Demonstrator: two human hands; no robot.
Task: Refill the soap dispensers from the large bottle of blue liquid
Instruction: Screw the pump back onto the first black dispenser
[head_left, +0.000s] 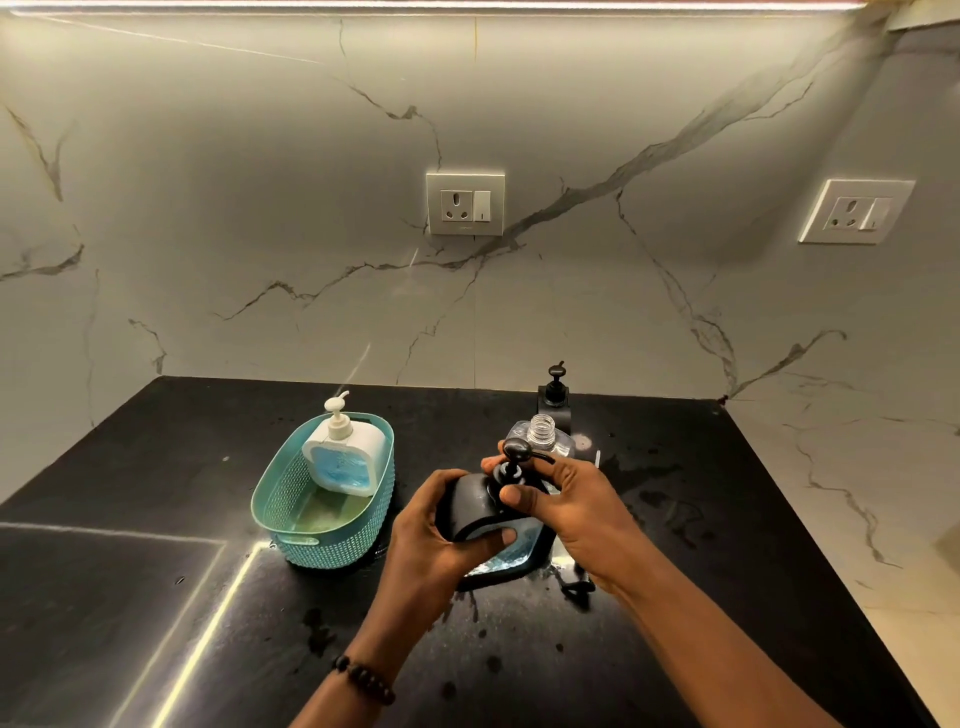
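Head view: a black, wet-spotted worktop (519, 665) meets a veined marble wall (260, 208) with two sockets. The left hand (436, 525) grips a black dispenser (470, 506); the right hand (566, 499) pinches its pump (514, 452). A white dispenser (345, 457) stands in a teal basket (311, 540).

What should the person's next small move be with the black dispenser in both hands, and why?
Probably twist the black pump head with the right hand while the left hand steadies the black dispenser: fingers already pinch its collar, and the clear bottle behind already stands uncapped.
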